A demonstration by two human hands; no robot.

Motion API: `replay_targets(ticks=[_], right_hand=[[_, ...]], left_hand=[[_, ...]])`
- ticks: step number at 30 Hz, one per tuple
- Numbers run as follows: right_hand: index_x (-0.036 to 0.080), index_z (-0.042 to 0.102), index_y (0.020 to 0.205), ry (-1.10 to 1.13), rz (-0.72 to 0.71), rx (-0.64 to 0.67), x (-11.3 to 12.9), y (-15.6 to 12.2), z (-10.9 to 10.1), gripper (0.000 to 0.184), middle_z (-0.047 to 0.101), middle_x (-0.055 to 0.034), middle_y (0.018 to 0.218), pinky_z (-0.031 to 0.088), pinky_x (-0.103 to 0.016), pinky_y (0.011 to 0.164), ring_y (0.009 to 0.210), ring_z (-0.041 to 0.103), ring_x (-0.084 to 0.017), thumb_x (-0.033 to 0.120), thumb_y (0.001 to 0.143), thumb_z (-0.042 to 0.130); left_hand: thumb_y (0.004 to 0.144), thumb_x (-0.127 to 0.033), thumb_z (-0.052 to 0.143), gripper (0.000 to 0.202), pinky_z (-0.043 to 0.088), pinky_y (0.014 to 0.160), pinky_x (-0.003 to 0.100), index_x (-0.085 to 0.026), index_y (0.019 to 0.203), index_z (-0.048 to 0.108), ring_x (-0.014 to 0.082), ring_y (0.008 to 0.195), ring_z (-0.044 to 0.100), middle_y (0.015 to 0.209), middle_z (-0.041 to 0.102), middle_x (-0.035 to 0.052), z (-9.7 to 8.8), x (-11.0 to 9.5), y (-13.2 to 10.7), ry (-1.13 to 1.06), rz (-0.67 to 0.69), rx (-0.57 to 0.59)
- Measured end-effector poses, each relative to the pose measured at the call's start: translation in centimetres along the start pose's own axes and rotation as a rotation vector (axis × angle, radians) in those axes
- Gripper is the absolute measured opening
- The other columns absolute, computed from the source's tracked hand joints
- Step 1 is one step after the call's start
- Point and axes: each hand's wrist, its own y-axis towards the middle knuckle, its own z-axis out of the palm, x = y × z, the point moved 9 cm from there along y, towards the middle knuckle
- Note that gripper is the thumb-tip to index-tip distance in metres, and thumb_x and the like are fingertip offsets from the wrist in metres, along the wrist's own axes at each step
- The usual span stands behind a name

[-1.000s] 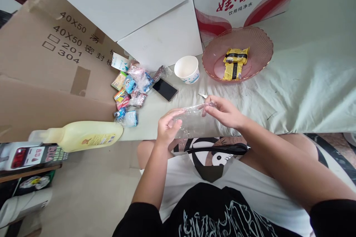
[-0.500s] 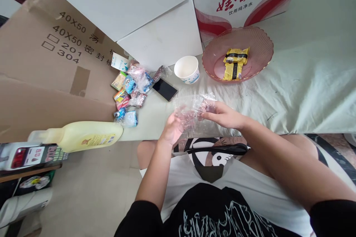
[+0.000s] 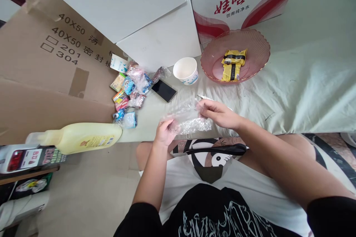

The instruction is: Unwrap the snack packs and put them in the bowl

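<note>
A crinkled clear plastic bag stretches between my two hands above the near edge of the cloth. My left hand pinches its left end between thumb and fingers. At the upper right corner, my right hand has its fingers closed on the plastic. A thin silvery pen-like thing lies just behind my right hand, partly covered by it. Beyond the bag stand a white paper cup and a pink ribbed bowl, which holds yellow wrapped packets.
A black phone lies left of the cup. Several small snack packets are heaped beside a cardboard box. A yellow bottle lies on its side at the left edge. White boxes stand behind.
My hands have drawn the plastic bag flatter and wider, the left hand shifting left and slightly down. The silvery pen-like thing now shows behind my right hand.
</note>
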Motion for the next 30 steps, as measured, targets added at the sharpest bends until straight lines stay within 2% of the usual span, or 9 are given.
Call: replay_targets(ticks=[4,7,11,14,17,19,22,26,30], right_hand=[[0.02,0.063,0.073,0.014,-0.028,-0.002,0.5,0.0,-0.3,0.026,0.061,-0.0026,0.075,0.046,-0.033,0.072,0.072,0.053,-0.016,0.038,0.085,0.048],[0.021,0.053,0.063,-0.204,0.02,-0.086,-0.3,0.2,-1.2,0.041,0.053,-0.0001,0.065,0.043,-0.034,0.068,0.064,0.048,-0.014,0.051,0.09,0.049],[0.022,0.049,0.068,-0.47,0.13,-0.247,-1.7,0.3,-2.7,0.029,0.051,0.003,0.064,0.041,-0.031,0.064,0.062,0.048,-0.013,0.043,0.08,0.066],[0.021,0.057,0.102,-0.413,0.139,-0.311,-2.1,0.3,-3.3,0.036,0.064,-0.001,0.086,0.049,-0.032,0.071,0.073,0.06,-0.016,0.037,0.073,0.073],[0.021,0.056,0.123,-0.386,0.111,-0.236,-2.0,0.4,-2.8,0.058,0.067,-0.0089,0.112,0.054,-0.036,0.079,0.09,0.066,-0.02,0.039,0.071,0.076],[0.021,0.065,0.108,-0.459,0.067,-0.119,-1.6,0.5,-1.7,0.04,0.068,-0.0102,0.118,0.053,-0.038,0.087,0.1,0.067,-0.023,0.035,0.072,0.075],[0.02,0.066,0.083,-0.567,0.071,-0.006,-1.4,0.5,-0.6,0.008,0.071,-0.0057,0.096,0.049,-0.036,0.086,0.092,0.066,-0.022,0.026,0.078,0.064],[0.019,0.062,0.08,-0.621,0.09,-0.129,-0.9,0.4,-1.6,0.008,0.063,-0.0008,0.078,0.042,-0.031,0.074,0.077,0.059,-0.018,0.026,0.08,0.057],[0.02,0.054,0.074,-0.507,0.016,-0.074,-0.6,0.5,-0.6,0.01,0.055,0.0021,0.072,0.037,-0.029,0.07,0.07,0.05,-0.014,0.029,0.078,0.056]], left_hand=[[0.064,-0.05,0.075,0.035,0.049,0.051,0.026,-0.02,0.062,0.057,0.0139,0.053,0.059,0.057,0.061,-0.0001,0.6,-0.7,-0.1,-0.022,0.022,0.075],[0.067,-0.064,0.07,0.047,0.052,0.058,0.029,-0.019,0.061,0.061,0.0157,0.06,0.061,0.062,0.062,0.0025,1.0,-1.2,0.0,0.033,0.058,0.106],[0.058,-0.029,0.076,0.017,0.04,0.053,0.021,-0.018,0.066,0.065,0.0096,0.057,0.051,0.068,0.062,-0.0003,0.6,-1.1,0.6,0.281,0.127,0.113],[0.054,-0.013,0.062,0.018,0.031,0.05,0.018,-0.018,0.071,0.067,0.0069,0.058,0.048,0.08,0.064,-0.0011,0.3,-0.6,0.8,0.441,0.168,0.152],[0.055,-0.012,0.054,0.024,0.036,0.056,0.019,-0.018,0.074,0.068,0.0091,0.068,0.054,0.088,0.065,0.0004,0.4,-0.6,0.8,0.514,0.225,0.204],[0.055,-0.012,0.052,0.025,0.039,0.059,0.02,-0.018,0.074,0.067,0.0106,0.071,0.057,0.088,0.065,0.0012,0.6,-0.6,0.9,0.532,0.252,0.23],[0.057,-0.012,0.054,0.027,0.047,0.069,0.023,-0.02,0.081,0.065,0.0147,0.085,0.063,0.094,0.066,0.0028,0.0,-1.7,1.3,0.566,0.361,0.092],[0.076,-0.019,0.061,0.012,0.051,0.087,0.03,-0.022,0.088,0.062,0.0173,0.092,0.065,0.089,0.065,0.0022,-0.8,-4.0,-0.2,0.647,0.584,-0.23],[0.088,-0.038,0.069,0.035,0.045,0.111,0.039,-0.023,0.12,0.065,0.0248,0.128,0.06,0.13,0.067,0.0082,4.1,-1.0,-1.1,0.677,0.447,0.163]])
